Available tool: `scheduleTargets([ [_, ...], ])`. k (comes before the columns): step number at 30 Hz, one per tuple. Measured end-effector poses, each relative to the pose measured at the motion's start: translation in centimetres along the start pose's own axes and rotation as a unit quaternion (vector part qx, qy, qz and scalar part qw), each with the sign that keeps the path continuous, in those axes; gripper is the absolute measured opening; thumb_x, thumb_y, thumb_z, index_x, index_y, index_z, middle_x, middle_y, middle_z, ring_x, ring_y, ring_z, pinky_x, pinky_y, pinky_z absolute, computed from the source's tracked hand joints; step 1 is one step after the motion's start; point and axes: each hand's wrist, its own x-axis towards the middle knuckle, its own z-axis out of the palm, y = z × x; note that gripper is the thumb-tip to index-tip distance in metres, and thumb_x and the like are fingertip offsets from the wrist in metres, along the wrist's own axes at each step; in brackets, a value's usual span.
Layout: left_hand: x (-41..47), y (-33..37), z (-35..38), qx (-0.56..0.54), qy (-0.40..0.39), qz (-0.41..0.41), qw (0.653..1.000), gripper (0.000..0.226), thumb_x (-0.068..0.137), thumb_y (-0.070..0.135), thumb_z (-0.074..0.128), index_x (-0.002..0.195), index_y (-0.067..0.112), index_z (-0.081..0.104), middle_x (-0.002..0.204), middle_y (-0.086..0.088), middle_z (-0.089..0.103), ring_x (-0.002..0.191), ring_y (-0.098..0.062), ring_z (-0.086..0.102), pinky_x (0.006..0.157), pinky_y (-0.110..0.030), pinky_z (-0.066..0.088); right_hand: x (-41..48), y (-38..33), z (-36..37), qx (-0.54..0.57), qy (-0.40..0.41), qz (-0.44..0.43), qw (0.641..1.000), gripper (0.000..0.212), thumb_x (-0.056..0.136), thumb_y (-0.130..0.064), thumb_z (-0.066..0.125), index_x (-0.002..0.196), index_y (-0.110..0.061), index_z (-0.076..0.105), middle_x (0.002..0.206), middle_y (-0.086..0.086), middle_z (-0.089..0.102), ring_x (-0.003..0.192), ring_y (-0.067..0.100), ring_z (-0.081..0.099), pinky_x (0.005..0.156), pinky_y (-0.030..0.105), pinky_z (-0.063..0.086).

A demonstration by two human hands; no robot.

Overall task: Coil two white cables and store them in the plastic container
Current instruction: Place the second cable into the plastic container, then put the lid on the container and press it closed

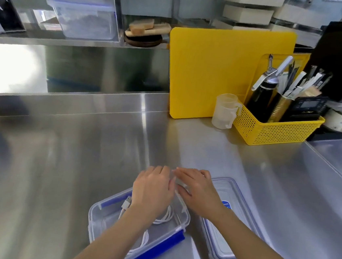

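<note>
A clear plastic container [98, 216] with blue clips stands on the steel counter near the front edge. One white cable [164, 218] lies coiled inside it, its USB plug [126, 203] toward the left wall. My left hand [152, 190] hovers over the container's far end, fingers curled down. My right hand [198, 192] is just beside it, fingertips meeting the left hand's. A second white cable [179, 190] shows as a short strand between the two hands, which both grip it; most of it is hidden under them. The container's lid [231, 187] lies flat to the right.
At the back right, a yellow cutting board [210, 70] leans against the wall, with a clear measuring cup [224, 111] and a yellow basket [271, 131] of utensils in front of it. Storage boxes sit on the shelf [69, 40] above. A counter seam [331, 165] runs along the right.
</note>
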Motion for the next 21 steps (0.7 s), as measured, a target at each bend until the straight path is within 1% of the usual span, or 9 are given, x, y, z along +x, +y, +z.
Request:
scheduleTargets([
  [1,0.5,0.8,0.3,0.001,-0.014,0.016,1.000,0.041,0.097,0.041,0.031,0.126,0.018,0.050,0.128,-0.002,0.058,0.117,-0.019,0.053,0.099,-0.028,0.038,-0.4,0.4,-0.3,-0.008,0.005,0.024,1.000,0.034,0.084,-0.035,0.047,0.116,-0.025,0.056,0.117,0.001,0.067,0.102,0.017,0.062,0.081,0.038,0.043],
  [3,1.5,2.2,1.2,0.032,-0.056,0.038,0.997,0.053,0.096,0.048,0.029,0.135,0.014,0.040,0.139,-0.006,0.050,0.127,-0.022,0.045,0.108,-0.033,0.031,-1.5,1.3,-1.1,-0.027,0.007,0.082,0.996,0.047,0.085,-0.040,0.037,0.126,-0.021,0.051,0.126,0.007,0.061,0.109,0.025,0.060,0.084,0.043,0.043],
  [6,2.7,4.1,2.8,0.079,-0.109,0.065,0.989,0.064,0.094,0.054,0.026,0.138,0.009,0.034,0.142,-0.011,0.046,0.131,-0.027,0.041,0.109,-0.036,0.028,-3.5,3.1,-2.0,-0.053,0.006,0.174,0.983,0.059,0.085,-0.048,0.031,0.135,-0.018,0.041,0.136,0.013,0.051,0.119,0.030,0.053,0.090,0.048,0.041],
  [9,3.5,5.9,4.1,0.097,-0.175,0.074,0.977,0.065,0.094,0.054,0.030,0.137,0.004,0.032,0.140,-0.014,0.047,0.128,-0.031,0.044,0.106,-0.039,0.031,-5.8,4.8,-2.7,-0.057,-0.032,0.277,0.959,0.060,0.093,-0.047,0.036,0.144,-0.021,0.018,0.153,0.011,0.023,0.138,0.026,0.027,0.105,0.045,0.026],
  [11,3.9,6.9,5.0,0.106,-0.252,0.059,0.960,0.067,0.094,0.050,0.035,0.140,0.002,0.026,0.140,-0.016,0.048,0.127,-0.033,0.046,0.103,-0.041,0.034,-7.0,5.3,-3.1,-0.034,-0.076,0.351,0.933,0.063,0.094,-0.044,0.039,0.145,-0.025,0.009,0.155,0.011,0.014,0.141,0.026,0.018,0.108,0.044,0.020],
  [14,3.9,8.3,6.0,0.117,-0.360,0.053,0.924,0.061,0.094,0.034,0.037,0.144,0.002,0.024,0.151,-0.013,0.034,0.131,-0.031,0.043,0.102,-0.040,0.037,-8.4,6.0,-3.1,0.007,-0.107,0.437,0.893,0.065,0.091,-0.041,0.046,0.143,-0.024,0.012,0.145,0.013,0.030,0.134,0.029,0.029,0.104,0.045,0.026],
  [17,4.0,9.5,6.8,0.098,-0.393,0.052,0.913,0.060,0.095,0.028,0.035,0.145,0.001,0.019,0.158,-0.016,0.014,0.136,-0.032,0.036,0.106,-0.040,0.034,-9.1,6.4,-2.6,0.033,-0.126,0.475,0.870,0.064,0.088,-0.040,0.051,0.140,-0.020,0.019,0.140,0.011,0.037,0.129,0.030,0.035,0.103,0.046,0.029],
  [19,4.2,10.0,7.5,0.017,-0.402,0.022,0.915,0.060,0.095,0.030,0.039,0.142,-0.003,0.026,0.154,-0.020,0.024,0.133,-0.032,0.039,0.105,-0.037,0.037,-8.7,6.3,-2.5,0.042,-0.113,0.493,0.862,0.061,0.087,-0.040,0.053,0.137,-0.018,0.026,0.136,0.013,0.042,0.125,0.032,0.038,0.101,0.046,0.031],
  [21,4.5,10.0,8.0,-0.140,-0.376,-0.051,0.915,0.052,0.091,0.027,0.049,0.129,-0.008,0.044,0.132,-0.022,0.051,0.121,-0.033,0.052,0.092,-0.034,0.045,-8.1,6.4,-2.6,0.057,-0.098,0.518,0.848,0.059,0.086,-0.041,0.053,0.135,-0.018,0.029,0.132,0.014,0.047,0.122,0.034,0.040,0.098,0.044,0.033],
])
